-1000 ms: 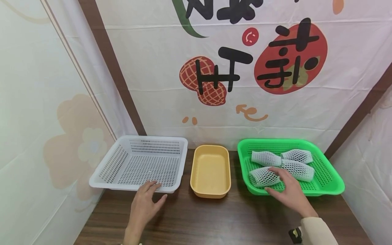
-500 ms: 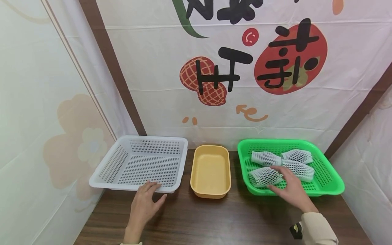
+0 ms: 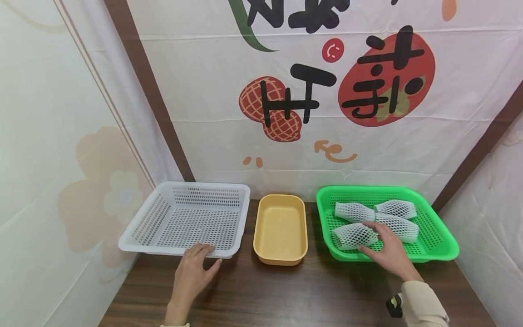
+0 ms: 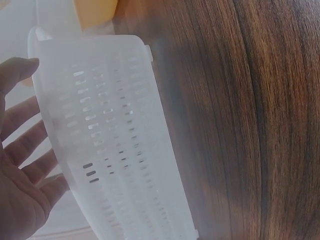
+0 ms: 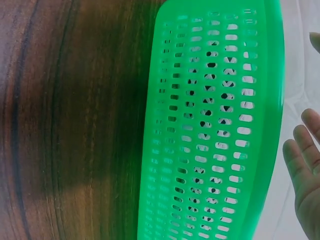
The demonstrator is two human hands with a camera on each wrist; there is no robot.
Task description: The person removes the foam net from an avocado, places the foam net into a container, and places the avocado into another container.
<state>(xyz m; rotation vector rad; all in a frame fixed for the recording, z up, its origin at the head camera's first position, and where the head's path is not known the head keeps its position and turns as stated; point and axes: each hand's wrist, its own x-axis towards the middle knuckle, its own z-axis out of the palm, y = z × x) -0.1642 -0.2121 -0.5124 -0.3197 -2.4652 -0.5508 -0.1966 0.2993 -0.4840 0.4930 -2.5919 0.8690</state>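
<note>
My left hand [image 3: 193,274] is at the front rim of a white perforated plastic basket [image 3: 136,248], fingers loosely bent and holding nothing. In the left wrist view the thumb and fingers [image 4: 31,142] spread beside the basket's wall [image 4: 100,125]. On the other side, my right hand [image 3: 390,254] reaches over the front rim of a green perforated basket [image 3: 445,240]. Its fingertips are right at a white foam net sleeve [image 3: 354,236], thumb apart from the fingers. Several such sleeves lie in the green basket, one of them [image 3: 398,228] partly behind the hand. In the right wrist view those fingers [image 5: 298,162] are extended beyond the green rim.
Between the two baskets stands a shallow yellow tray [image 3: 280,261] with nothing in it. The brown wooden table [image 3: 286,295] spreads in front of all three. A printed white cloth [image 3: 204,145] hangs close behind them, with more cloth at both sides.
My right hand has shifted very slightly to the right over the near foam net sleeve, early on. The left hand and the containers stay where they were.
</note>
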